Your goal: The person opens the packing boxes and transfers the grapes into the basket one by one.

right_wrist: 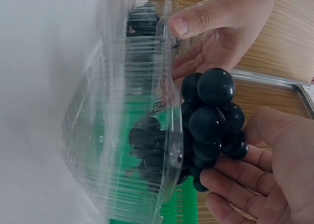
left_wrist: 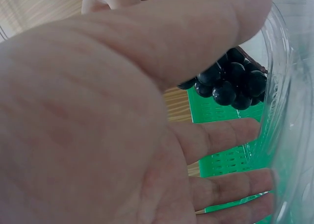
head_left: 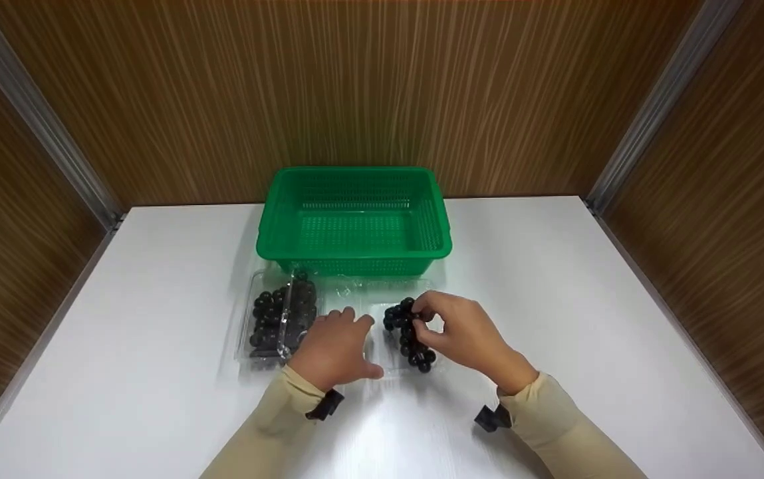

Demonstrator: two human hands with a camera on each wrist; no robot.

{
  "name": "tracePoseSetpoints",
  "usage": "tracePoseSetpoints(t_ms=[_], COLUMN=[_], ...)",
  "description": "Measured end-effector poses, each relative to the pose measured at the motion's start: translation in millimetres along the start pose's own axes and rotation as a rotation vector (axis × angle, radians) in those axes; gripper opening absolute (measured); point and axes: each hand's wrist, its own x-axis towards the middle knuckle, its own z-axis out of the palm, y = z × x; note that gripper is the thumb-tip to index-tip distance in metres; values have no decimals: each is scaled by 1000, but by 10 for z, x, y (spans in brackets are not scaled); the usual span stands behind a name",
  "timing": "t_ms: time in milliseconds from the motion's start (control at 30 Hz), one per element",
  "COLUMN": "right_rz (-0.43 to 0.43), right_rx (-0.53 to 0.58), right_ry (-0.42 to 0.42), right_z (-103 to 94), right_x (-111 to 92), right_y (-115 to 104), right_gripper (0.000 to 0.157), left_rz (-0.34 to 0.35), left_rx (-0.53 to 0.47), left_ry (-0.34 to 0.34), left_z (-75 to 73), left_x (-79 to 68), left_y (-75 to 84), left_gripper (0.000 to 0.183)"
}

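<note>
My right hand [head_left: 465,329] pinches a bunch of dark grapes [head_left: 418,356] between thumb and fingers. In the right wrist view the bunch [right_wrist: 208,121] is beside the rim of a clear plastic clamshell [right_wrist: 171,150], with part of it seen through the plastic. My left hand [head_left: 335,349] is spread near the middle of the clamshell [head_left: 246,332], thumb held apart. Its fingertips are at the clear rim [left_wrist: 274,111] in the left wrist view; whether they touch cannot be told. More dark grapes [head_left: 265,319] lie in the clamshell's left half.
A green perforated basket [head_left: 355,256] stands just behind the clamshell on the white table [head_left: 594,346]. Wood-grain panels [head_left: 368,86] rise at the back and both sides. A dark strap mount [head_left: 493,419] sits at each wrist.
</note>
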Motion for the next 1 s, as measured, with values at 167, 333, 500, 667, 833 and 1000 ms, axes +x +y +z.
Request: tracePoseSetpoints(t_ms=[167, 333, 500, 667, 833, 1000], right_rz=[-7, 7, -1, 3, 10, -3], right_rx=[7, 12, 16, 24, 25, 15], right_ry=[-5, -12, 9, 28, 36, 76], right_z=[11, -18, -47, -62, -71, -72], right_x=[18, 36, 72, 89, 77, 52], right_y=[-17, -36, -26, 1, 24, 57], right_gripper=[12, 12, 13, 14, 12, 15], left_rz=[-3, -2, 6, 14, 10, 2], left_rx=[3, 10, 5, -13, -11, -3], left_ry=[-4, -14, 2, 15, 12, 1], left_z=[1, -12, -33, -30, -22, -8], left_x=[-1, 0, -6, 4, 26, 20], left_y=[-10, -8, -17, -21, -18, -14], left_gripper=[77, 78, 77, 76, 75, 76])
